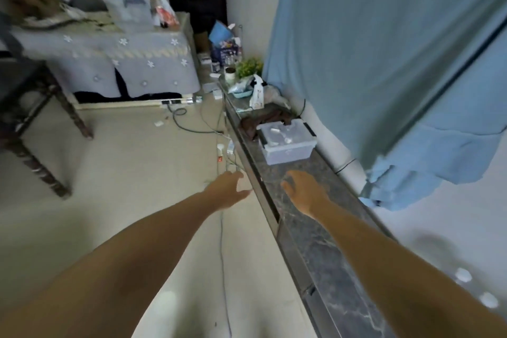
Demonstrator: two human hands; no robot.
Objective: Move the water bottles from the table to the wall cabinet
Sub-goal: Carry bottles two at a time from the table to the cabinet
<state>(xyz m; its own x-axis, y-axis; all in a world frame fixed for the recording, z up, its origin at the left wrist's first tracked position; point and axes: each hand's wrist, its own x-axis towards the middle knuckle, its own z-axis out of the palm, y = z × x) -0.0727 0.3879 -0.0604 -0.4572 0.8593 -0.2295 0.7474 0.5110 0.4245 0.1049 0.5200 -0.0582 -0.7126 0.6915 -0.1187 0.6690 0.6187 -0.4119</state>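
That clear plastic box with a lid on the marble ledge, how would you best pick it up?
Take the plastic box by its two short ends under the lid's rim, one hand each, coming from above. It looks too broad for a one-hand grip. Both the left hand and right hand are open and empty.

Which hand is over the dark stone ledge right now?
The right hand, open and empty, hovers over the stone ledge; the left hand hangs over the floor beside it.
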